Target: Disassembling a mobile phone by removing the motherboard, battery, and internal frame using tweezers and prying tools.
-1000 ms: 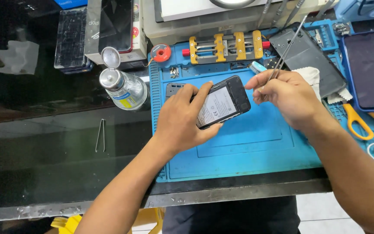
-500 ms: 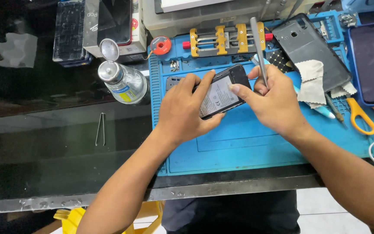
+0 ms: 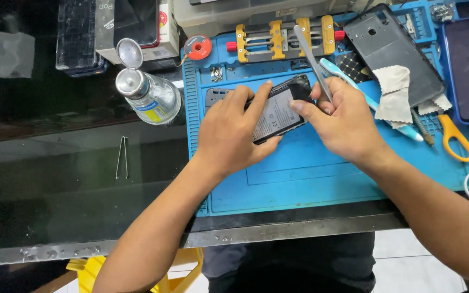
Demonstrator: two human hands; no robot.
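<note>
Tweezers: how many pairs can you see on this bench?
2. One pair of tweezers lies alone on the dark glass left of the blue mat; the other tweezers are held in the right hand. More may be hidden.

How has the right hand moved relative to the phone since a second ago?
Yes: the right hand closed in leftward on the phone, fingertips now at its top edge.

Black bench [image 3: 55, 217]: blue mat [image 3: 321, 179], tweezers [image 3: 121, 157], bottle [image 3: 150, 96].
</note>
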